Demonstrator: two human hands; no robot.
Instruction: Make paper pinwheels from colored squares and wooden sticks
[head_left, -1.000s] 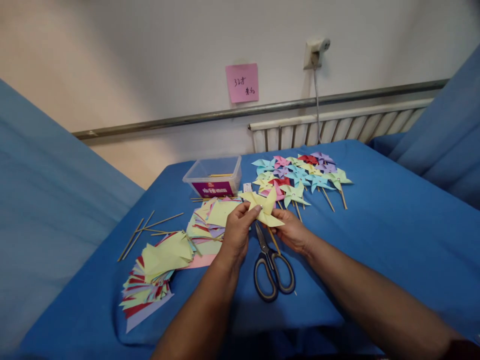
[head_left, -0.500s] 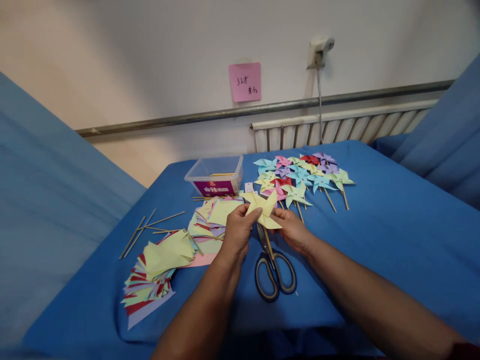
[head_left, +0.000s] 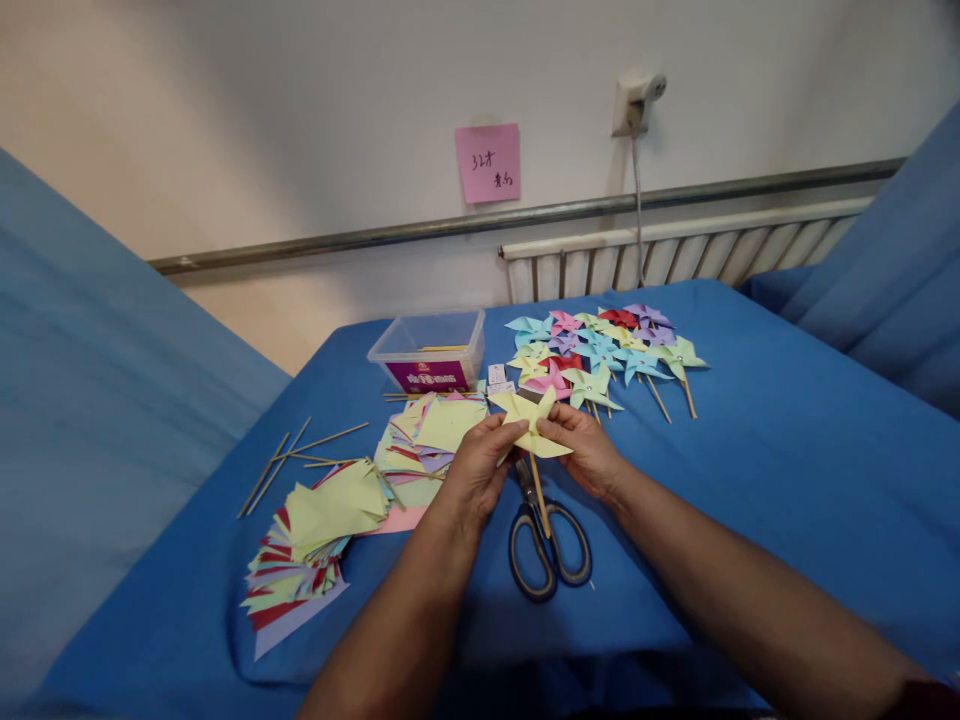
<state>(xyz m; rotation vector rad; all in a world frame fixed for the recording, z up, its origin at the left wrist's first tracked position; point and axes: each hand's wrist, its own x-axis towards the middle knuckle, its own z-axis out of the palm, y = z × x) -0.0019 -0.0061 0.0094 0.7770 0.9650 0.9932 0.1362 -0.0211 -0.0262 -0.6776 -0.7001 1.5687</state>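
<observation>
A pale yellow paper pinwheel (head_left: 534, 436) on a wooden stick is held up between both hands, its stick slanting down over the scissors. My left hand (head_left: 484, 462) is closed on the pinwheel's left side, thumb pressed near the centre. From the right, my right hand (head_left: 587, 450) grips it too, its thumb also by the centre. The fingers behind the paper are hidden. Dark-handled scissors (head_left: 536, 575) lie just below, handles towards me, with the blades partly covered by the hands and pinwheel.
Several finished pinwheels (head_left: 598, 350) lie at the back right. A clear plastic box (head_left: 427, 345) with sticks stands behind fanned stacks of coloured paper (head_left: 330, 515). Loose sticks (head_left: 277, 460) lie at left on the blue cloth (head_left: 750, 480). A small white box (head_left: 496, 375) sits behind the hands.
My right thumb has come round to the front of the pinwheel, near its centre. The pinwheel has shifted slightly to the right, and more of its stick shows.
</observation>
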